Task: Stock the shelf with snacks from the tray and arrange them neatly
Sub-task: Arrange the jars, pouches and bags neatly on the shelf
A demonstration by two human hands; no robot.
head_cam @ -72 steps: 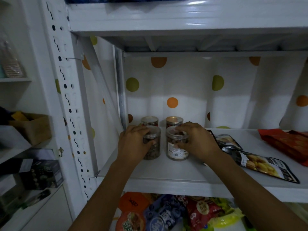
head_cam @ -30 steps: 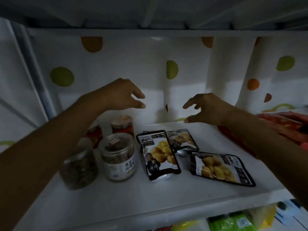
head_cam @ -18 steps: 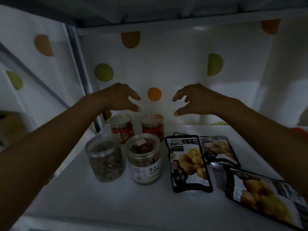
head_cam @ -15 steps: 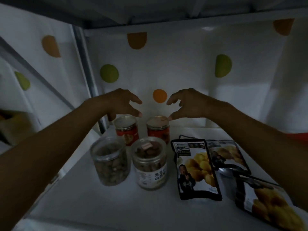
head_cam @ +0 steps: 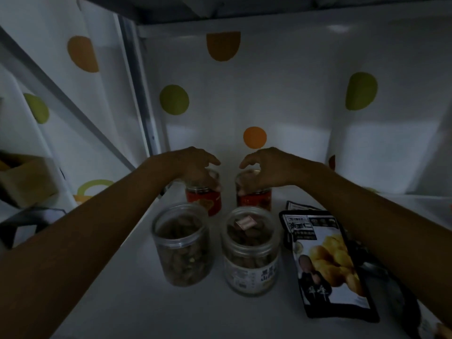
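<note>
Two red-labelled jars stand at the back of the white shelf (head_cam: 117, 304). My left hand (head_cam: 195, 167) closes over the lid of the left red jar (head_cam: 204, 203), and my right hand (head_cam: 267, 167) closes over the lid of the right red jar (head_cam: 255, 201). Both index fingers stick up. In front stand two clear jars side by side: the left clear jar of nuts (head_cam: 182, 245) and the right clear jar with a white label (head_cam: 250, 252). A black pouch with yellow snacks pictured (head_cam: 322, 260) lies flat to their right.
My right arm hides more pouches (head_cam: 401, 297) at the right. A polka-dot sheet (head_cam: 281, 99) covers the back and left side. The metal upright (head_cam: 139, 94) stands at the back left corner. A cardboard box (head_cam: 22, 179) sits on the neighbouring rack at the left.
Both hands left the two clear jars, rose and hovered open above the shelf, then dropped onto the lids of the two red jars. My head moved closer into the shelf.
</note>
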